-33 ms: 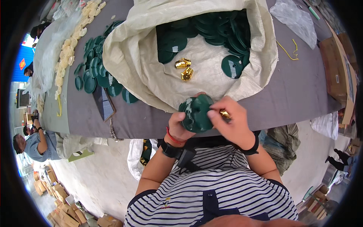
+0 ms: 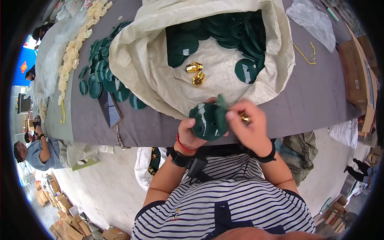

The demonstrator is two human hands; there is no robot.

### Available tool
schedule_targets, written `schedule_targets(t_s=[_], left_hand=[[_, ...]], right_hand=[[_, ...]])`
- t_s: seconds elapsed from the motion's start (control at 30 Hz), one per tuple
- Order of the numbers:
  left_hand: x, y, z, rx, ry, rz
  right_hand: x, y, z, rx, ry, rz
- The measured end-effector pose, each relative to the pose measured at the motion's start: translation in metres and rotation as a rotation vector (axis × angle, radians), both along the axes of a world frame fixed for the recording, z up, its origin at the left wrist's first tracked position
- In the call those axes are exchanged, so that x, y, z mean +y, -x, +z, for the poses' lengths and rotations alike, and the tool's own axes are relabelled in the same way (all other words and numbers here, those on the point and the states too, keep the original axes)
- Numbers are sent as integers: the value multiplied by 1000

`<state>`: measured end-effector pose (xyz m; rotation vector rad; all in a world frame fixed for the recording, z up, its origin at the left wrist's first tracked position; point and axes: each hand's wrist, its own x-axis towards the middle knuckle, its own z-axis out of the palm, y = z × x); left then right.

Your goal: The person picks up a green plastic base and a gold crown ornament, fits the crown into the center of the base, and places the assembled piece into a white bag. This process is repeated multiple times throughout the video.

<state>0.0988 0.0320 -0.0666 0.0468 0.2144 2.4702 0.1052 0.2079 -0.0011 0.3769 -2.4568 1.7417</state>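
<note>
My left hand (image 2: 193, 135) is closed round the edge of a glossy dark green disc (image 2: 206, 124) with small holes, tilted up above the table's near edge. My right hand (image 2: 253, 129) is closed just right of the disc. Its fingertips are at a thin, blurred green piece (image 2: 221, 108) standing off the disc's upper right edge. A shiny gold fitting (image 2: 245, 117) shows among the curled right fingers. Beyond my hands, two gold faceted fittings (image 2: 197, 79) lie on the white woven sack (image 2: 216, 88). Many similar green discs (image 2: 182, 45) fill the sack's mouth.
A heap of green discs (image 2: 96, 88) lies left of the sack on the grey-covered table (image 2: 298, 110). Near it is a dark flat tablet-like object (image 2: 109, 110). Yellow cord (image 2: 306, 58), clear plastic (image 2: 312, 24) and a cardboard box (image 2: 356, 76) are at right. People stand far left.
My right hand has shifted slightly right, carrying the gold fitting. The thin green piece now stands away from the disc's face, where holes show. My left hand stays put.
</note>
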Motion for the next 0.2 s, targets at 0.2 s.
schedule_targets(t_s=[0.2], left_hand=[[0,10,-10,32,-100,-22]], right_hand=[[27,48,-4,-98,37,-340]])
